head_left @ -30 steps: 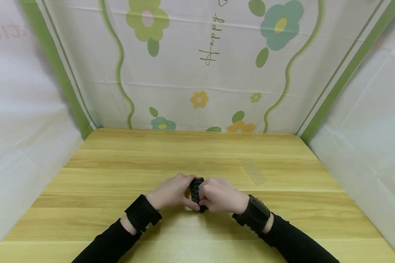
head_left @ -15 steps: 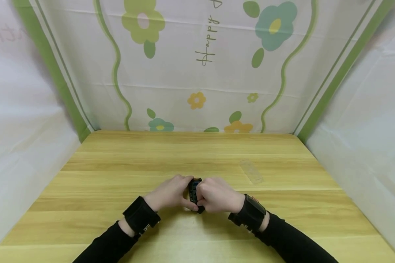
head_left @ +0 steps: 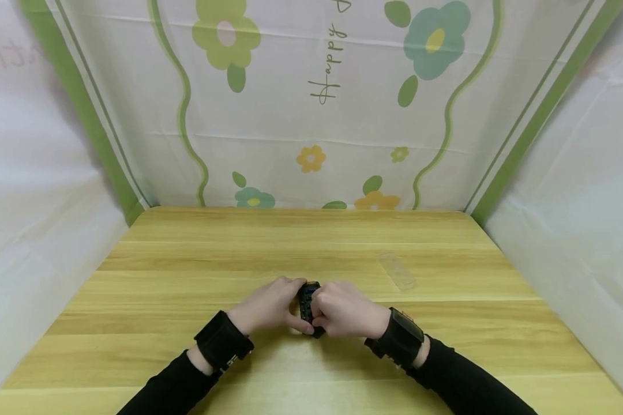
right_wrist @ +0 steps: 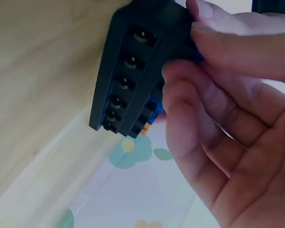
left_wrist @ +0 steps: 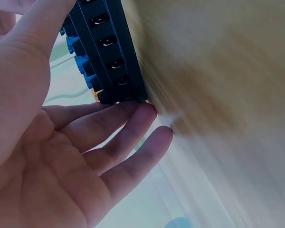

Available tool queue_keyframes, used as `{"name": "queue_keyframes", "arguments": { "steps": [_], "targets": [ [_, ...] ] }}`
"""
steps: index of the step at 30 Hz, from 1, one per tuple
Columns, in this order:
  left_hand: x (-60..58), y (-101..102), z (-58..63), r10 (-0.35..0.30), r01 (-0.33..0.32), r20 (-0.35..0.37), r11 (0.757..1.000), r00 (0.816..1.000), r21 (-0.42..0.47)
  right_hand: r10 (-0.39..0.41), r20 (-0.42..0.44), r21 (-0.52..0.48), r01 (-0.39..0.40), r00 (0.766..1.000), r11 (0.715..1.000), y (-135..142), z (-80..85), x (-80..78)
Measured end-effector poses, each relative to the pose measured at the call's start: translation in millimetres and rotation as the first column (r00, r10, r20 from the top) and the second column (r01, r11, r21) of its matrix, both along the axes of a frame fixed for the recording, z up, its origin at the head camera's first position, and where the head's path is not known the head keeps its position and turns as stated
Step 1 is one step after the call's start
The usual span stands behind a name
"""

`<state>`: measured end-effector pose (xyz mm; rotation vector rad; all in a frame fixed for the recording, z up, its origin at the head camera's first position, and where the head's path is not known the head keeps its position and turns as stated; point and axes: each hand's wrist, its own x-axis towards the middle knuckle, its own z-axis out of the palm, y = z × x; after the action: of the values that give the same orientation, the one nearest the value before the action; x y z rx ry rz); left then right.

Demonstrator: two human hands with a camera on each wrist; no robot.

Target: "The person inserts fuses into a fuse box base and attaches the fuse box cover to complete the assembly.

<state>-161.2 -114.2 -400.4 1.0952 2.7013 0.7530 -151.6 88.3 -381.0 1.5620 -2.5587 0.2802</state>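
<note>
A small black fuse box [head_left: 306,301] lies on the table in front of me, with a row of side openings showing metal contacts. Blue and orange fuses [right_wrist: 156,110] show along its top. My left hand [head_left: 272,305] grips it by its ends, thumb at the near end and fingertips [left_wrist: 145,111] at the far end. My right hand [head_left: 345,311] is curled over the box's right side. In the right wrist view its thumb and forefinger pinch at the top near one end. A bit of blue [right_wrist: 198,56] shows under them; the rest is hidden by the fingers.
A thin clear plastic cover [head_left: 397,271] lies flat on the wooden table [head_left: 213,242], beyond and right of my right hand. Flower-printed cloth [head_left: 270,115] hangs behind the table, and white cloth walls close both sides.
The view has shifted slightly. Both hands keep their places on the fuse box, and the clear cover lies where it was.
</note>
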Motion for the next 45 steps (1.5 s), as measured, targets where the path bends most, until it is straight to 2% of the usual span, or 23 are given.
{"name": "queue_keyframes", "arguments": {
  "steps": [6,12,33,45],
  "targets": [
    [0.0,1.0,0.6,0.007,-0.007,0.013,1.000,1.000,-0.010,0.023,0.034,0.044,-0.025,0.999,0.999,3.7,5.2,-0.5],
    [1.0,1.2,0.3,0.016,-0.016,0.000,1.000,1.000,-0.024,0.011,0.028,0.061,-0.012,1.000,0.998,5.6,7.5,-0.6],
    [2.0,0.8,0.4,0.032,-0.032,0.002,0.998,0.999,-0.052,0.011,0.007,0.070,-0.012,1.000,0.998,4.7,7.4,1.5],
    [2.0,0.7,-0.5,0.026,-0.026,-0.011,0.999,1.000,-0.037,-0.006,0.004,0.075,0.006,1.000,0.997,3.3,5.1,2.3]
  ]
}}
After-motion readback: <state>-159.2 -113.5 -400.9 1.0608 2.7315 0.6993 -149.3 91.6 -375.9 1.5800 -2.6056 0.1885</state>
